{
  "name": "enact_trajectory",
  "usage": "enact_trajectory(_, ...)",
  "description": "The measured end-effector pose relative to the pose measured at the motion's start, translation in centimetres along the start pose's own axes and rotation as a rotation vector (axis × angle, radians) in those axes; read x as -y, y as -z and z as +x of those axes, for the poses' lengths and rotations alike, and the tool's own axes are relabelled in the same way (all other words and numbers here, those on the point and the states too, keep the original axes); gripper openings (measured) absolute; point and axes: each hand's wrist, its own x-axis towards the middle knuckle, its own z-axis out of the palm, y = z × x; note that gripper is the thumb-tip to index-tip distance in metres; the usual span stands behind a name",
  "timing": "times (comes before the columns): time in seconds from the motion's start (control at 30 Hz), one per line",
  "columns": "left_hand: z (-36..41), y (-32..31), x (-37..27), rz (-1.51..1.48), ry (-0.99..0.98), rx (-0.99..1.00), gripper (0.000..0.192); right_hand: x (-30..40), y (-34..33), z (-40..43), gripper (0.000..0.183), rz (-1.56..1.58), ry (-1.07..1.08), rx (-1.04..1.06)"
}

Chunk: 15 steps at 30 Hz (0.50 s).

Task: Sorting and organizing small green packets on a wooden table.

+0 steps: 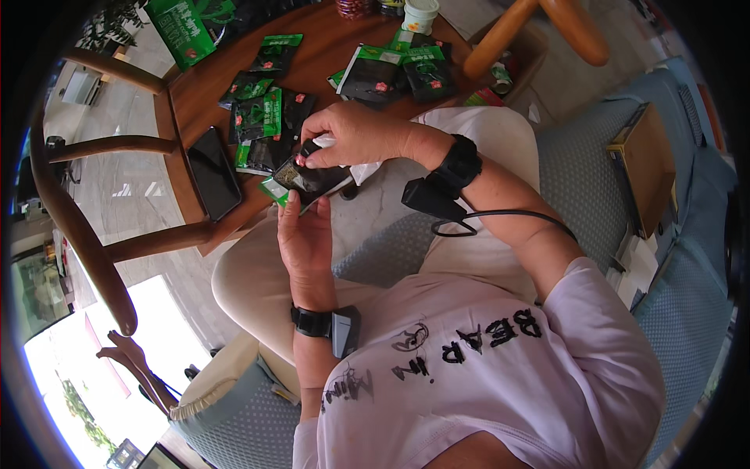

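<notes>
My left hand holds the lower edge of a black-and-green foil packet, thumb on its face. The packet lies tilted above my lap, its printed back partly in sight. Over its upper side, my right hand is bent with thumb and fingertips together on a crumpled white tissue-like piece. More white material shows below that palm. The fingers hide part of the packet, so whether they also grip its edge is unclear. Similar packets lie in a loose pile just beyond.
More packets lie farther back on the wooden table. A black smartphone rests near its edge. A larger green bag and a white tub stand behind. Wooden chair rails flank the left. A cable hangs along my right forearm.
</notes>
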Motion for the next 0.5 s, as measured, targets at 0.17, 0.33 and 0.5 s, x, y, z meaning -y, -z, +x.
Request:
enact_trajectory(0.17, -0.6, -1.1, 0.0, 0.166, -0.207, -0.228, 0.026, 1.4, 0.1, -0.6, 0.032, -0.069, -0.067, 0.252)
enact_trajectory(0.33, 0.1, -0.4, 0.0, 0.397, -0.207, -0.178, 0.031, 0.4, -0.6, -0.7, 0.031, 0.011, -0.012, 0.142)
enact_trajectory(0.5, 0.2, 0.4, 0.2, 0.097, -0.132, -0.134, 0.025, -1.1, -0.3, 0.3, 0.029, 0.04, -0.192, -0.095)
